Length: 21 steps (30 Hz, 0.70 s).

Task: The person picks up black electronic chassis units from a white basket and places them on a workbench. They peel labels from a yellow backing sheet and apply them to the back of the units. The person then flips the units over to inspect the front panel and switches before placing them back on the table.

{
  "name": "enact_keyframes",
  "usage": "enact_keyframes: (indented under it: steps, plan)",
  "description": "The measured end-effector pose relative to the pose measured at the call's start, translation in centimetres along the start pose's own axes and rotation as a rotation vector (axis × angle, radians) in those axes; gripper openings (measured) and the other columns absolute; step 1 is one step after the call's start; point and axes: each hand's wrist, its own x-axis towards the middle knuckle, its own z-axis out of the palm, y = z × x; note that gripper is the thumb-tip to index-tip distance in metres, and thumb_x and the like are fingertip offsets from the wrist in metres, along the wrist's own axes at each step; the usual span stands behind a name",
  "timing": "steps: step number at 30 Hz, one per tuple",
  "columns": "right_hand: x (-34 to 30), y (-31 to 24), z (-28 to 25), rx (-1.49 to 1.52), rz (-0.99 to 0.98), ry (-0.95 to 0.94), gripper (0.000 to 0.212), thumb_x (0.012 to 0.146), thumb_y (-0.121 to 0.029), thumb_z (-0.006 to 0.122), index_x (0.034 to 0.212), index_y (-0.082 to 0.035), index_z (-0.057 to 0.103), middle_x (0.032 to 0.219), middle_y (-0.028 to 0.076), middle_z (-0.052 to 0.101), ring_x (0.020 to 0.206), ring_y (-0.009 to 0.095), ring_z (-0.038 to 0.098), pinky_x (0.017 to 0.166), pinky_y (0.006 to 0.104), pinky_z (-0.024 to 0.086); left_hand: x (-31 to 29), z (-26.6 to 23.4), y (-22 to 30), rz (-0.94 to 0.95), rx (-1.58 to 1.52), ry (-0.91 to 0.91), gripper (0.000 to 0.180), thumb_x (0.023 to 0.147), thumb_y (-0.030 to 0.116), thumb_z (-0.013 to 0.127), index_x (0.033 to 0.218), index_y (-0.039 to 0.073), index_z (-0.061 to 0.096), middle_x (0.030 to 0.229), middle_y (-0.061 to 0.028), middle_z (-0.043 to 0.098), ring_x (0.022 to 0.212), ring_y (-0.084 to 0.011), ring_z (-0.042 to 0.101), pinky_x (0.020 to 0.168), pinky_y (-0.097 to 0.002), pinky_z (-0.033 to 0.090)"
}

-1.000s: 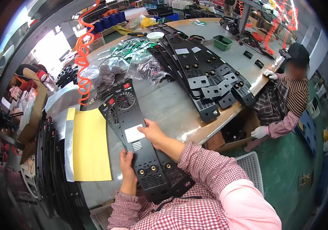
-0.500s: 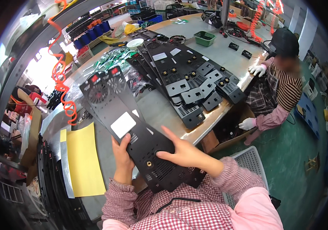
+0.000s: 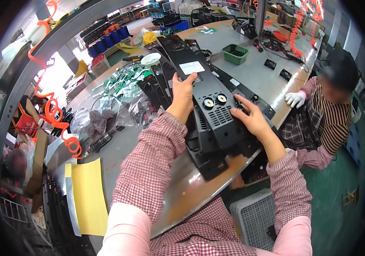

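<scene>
A long black perforated panel (image 3: 215,86) with a white label and two brass-ringed round fittings lies tilted over the stack on the bench. My left hand (image 3: 183,94) grips its left edge beside the label, thumb on top. At its right edge, near the round fittings, my right hand (image 3: 253,119) holds on with thumb and index finger spread along the side; its other fingers are partly hidden. Beneath are more black panels (image 3: 208,165), largely covered by the top one and my hands.
Green circuit boards (image 3: 125,81) and clear plastic bags (image 3: 137,112) lie left of the stack, near a white bowl (image 3: 150,59). A green basket (image 3: 235,53) stands beyond. A yellow sheet (image 3: 89,196) hangs at the near left. One co-worker (image 3: 329,102) sits at right; a grey crate (image 3: 254,217) stands below.
Both hands have moved forward and right from near my lap, bringing the black panels over the stack. The loose metal-looking plates on the stack are now hidden. My view has shifted slightly.
</scene>
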Motion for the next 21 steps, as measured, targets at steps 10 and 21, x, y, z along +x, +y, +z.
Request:
enact_keyframes:
  steps: [10, 21]
  plan:
    - [11.1, 8.1, -1.7, -0.114, 0.044, -0.086, 0.065, 0.086, -0.037, 0.073, 0.136, 0.001, 0.056, 0.122, 0.022, 0.065, 0.110, 0.025, 0.062, 0.095, 0.0333, 0.047, 6.9, -1.0, -9.9, 0.098, 0.560, 0.310, 0.041, 0.082, 0.012, 0.072, 0.115, -0.006, 0.054, 0.106, -0.0170, 0.065, 0.095, -0.0235, 0.064, 0.084, -0.0356, 0.051]
    - [11.2, 6.9, -0.2, -0.679, -0.064, -0.018, 0.059, 0.085, -0.042, 0.065, 0.129, -0.003, 0.062, 0.132, 0.022, 0.058, 0.123, 0.035, 0.054, 0.105, 0.0411, 0.042, -7.2, -2.4, 0.7, 0.250, 0.865, -0.070, 0.061, 0.088, 0.013, 0.065, 0.142, -0.004, 0.043, 0.143, -0.0188, 0.049, 0.132, -0.0285, 0.048, 0.110, -0.0339, 0.035]
